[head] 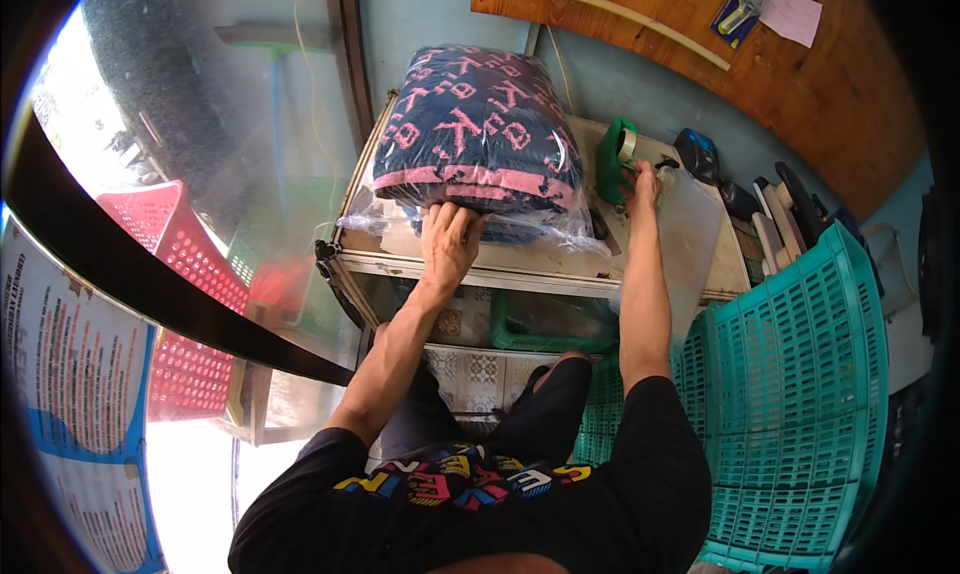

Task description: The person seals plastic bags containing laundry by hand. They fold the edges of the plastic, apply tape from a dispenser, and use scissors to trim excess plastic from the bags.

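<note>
A folded dark blue textile bundle [480, 131] with pink lettering sits inside a clear plastic bag [574, 232] on the table [544, 268]. At the bundle's front edge, my left hand [450, 238] has its fingers curled in on the bag's plastic. A green tape dispenser [611, 161] with a tape roll [626, 146] stands right of the bundle. My right hand [643, 189] is at the dispenser's near right side, fingers by the roll; whether they pinch the tape is hard to see. A clear plastic sheet [686, 236] lies under my right forearm.
A tall teal basket [795, 394] stands close on my right, and a pink basket [199, 274] on the left. Beneath the tabletop is a green crate [551, 334]. A blue-and-black object [696, 156] lies at the back right, below a wooden board [795, 101].
</note>
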### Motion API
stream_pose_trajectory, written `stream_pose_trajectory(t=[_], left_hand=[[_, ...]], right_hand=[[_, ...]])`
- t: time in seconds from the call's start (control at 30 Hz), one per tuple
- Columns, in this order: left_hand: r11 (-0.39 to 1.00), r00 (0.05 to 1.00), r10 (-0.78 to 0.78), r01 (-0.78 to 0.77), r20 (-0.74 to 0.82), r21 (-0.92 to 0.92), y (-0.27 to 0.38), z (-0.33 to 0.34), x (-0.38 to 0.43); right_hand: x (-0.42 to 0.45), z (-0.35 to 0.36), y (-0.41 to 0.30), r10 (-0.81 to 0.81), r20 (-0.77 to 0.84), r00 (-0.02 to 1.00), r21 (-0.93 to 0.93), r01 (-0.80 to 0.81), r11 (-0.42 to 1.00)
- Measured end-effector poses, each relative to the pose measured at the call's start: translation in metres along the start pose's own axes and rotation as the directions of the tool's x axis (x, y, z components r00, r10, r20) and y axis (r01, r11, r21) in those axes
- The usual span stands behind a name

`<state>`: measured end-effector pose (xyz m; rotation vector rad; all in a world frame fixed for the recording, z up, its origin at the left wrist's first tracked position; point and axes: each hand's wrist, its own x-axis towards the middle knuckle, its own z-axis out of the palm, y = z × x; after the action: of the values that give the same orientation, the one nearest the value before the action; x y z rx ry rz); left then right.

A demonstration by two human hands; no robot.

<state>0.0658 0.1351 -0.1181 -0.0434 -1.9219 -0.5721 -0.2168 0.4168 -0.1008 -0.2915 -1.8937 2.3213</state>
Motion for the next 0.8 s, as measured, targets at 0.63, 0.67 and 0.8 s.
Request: stream_pose_trajectory(t=[0.63, 0.67, 0.8], left_hand=[[1.0, 1.0, -0.007, 0.007, 0.018, 0.0, 0.0, 0.003, -0.001], [1.0, 1.0, -0.006, 0.006, 0.019, -0.004, 0.0, 0.002, -0.001], [1.0, 1.0, -0.006, 0.006, 0.011, 0.01, -0.004, 0.003, -0.004]], right_hand=[[0.005, -0.001, 0.066, 0.064, 0.144, 0.988, 0.554, -0.133, 0.822], [0.01, -0.002, 0.068, 0.071, 0.157, 0.985, 0.567, -0.149, 0.81], [0.03, -0.009, 0.073, 0.11, 0.18, 0.978, 0.502, -0.187, 0.844]])
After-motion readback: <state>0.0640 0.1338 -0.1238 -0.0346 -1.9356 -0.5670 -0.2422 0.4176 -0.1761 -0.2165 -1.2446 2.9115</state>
